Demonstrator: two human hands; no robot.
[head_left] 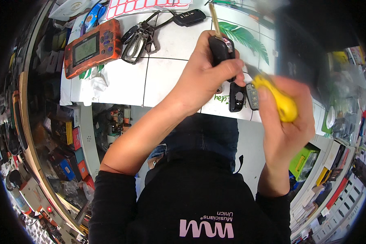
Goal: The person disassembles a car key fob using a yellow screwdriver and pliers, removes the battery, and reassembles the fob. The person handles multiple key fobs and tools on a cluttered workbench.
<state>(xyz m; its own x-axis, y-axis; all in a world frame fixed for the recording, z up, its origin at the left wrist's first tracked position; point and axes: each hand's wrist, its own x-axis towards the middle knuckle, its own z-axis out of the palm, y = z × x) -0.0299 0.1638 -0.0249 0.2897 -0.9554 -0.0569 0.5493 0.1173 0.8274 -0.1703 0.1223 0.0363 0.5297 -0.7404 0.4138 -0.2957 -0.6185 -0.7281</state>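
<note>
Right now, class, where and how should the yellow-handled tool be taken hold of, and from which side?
Best by its thick, rounded yellow handle, likely from the right and behind, as the right hand has it: the blurred metal end points forward and left, toward the left hand, so keep clear of it.

From the wearer's head we looked steeply down through the left one of two side-by-side fisheye cameras. The black-clad torso (191, 191) lay close beneath us, the left hand (209, 69) and right hand (301, 106) near ahead over the white table (166, 73), and straight edges bowed toward the rim.
</note>
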